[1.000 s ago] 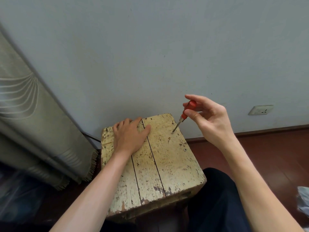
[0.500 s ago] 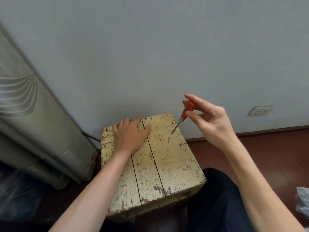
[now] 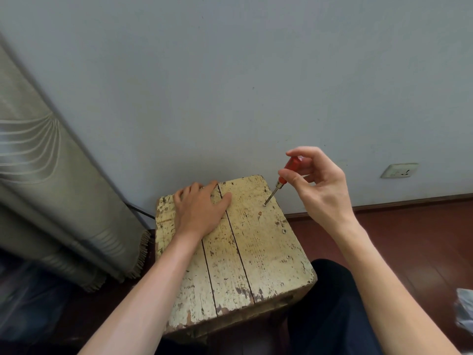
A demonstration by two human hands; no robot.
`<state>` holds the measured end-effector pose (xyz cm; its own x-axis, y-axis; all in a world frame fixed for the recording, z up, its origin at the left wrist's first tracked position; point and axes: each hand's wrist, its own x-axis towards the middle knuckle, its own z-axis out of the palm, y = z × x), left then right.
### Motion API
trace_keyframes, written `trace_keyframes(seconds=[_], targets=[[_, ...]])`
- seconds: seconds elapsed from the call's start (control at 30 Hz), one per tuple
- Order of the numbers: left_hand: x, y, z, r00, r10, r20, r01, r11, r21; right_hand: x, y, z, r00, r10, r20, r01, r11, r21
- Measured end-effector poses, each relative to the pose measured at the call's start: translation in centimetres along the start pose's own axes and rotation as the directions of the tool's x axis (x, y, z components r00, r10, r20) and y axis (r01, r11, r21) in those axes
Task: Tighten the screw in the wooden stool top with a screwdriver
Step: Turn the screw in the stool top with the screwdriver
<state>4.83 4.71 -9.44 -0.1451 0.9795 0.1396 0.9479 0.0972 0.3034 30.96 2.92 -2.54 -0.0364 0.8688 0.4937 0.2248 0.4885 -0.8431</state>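
Note:
A worn, cream-painted wooden stool top (image 3: 256, 252) of three planks stands against the wall. My left hand (image 3: 198, 210) lies flat on its far left part, fingers spread, holding nothing. My right hand (image 3: 317, 185) pinches the red handle of a small screwdriver (image 3: 281, 179) between thumb and fingertips. The tool leans up and to the right. Its metal tip rests on a screw (image 3: 264, 205) near the far right edge of the top.
Two more screw heads (image 3: 284, 231) show along the right plank. A grey curtain (image 3: 51, 188) hangs at the left, a cable (image 3: 139, 210) runs behind the stool, and a wall socket (image 3: 399, 170) sits at the right. My dark-trousered knee (image 3: 330, 303) is beside the stool on the red-brown floor.
My right fingers have shifted around the red handle, curling more over it, while the tip stays on the same screw. My left hand has not moved.

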Motion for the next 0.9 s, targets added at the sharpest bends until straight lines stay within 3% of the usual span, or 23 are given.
trace_keyframes(seconds=[0.3, 0.77, 0.9], targets=[[-0.1, 0.1, -0.2, 1.000, 0.001, -0.010, -0.001, 1.000, -0.016, 0.1, 0.6, -1.8, 0.985, -0.007, 0.173, 0.001, 0.999, 0.038], [-0.2, 0.1, -0.2, 1.000, 0.009, -0.010, -0.009, 1.000, -0.013, -0.2, -0.9, 0.1, 1.000, -0.007, 0.020, 0.009, 0.996, -0.083], [-0.2, 0.1, -0.2, 1.000, 0.009, -0.012, -0.009, 1.000, -0.021, 0.0, -0.6, -0.6, 0.992, -0.024, 0.127, 0.039, 0.992, -0.119]])
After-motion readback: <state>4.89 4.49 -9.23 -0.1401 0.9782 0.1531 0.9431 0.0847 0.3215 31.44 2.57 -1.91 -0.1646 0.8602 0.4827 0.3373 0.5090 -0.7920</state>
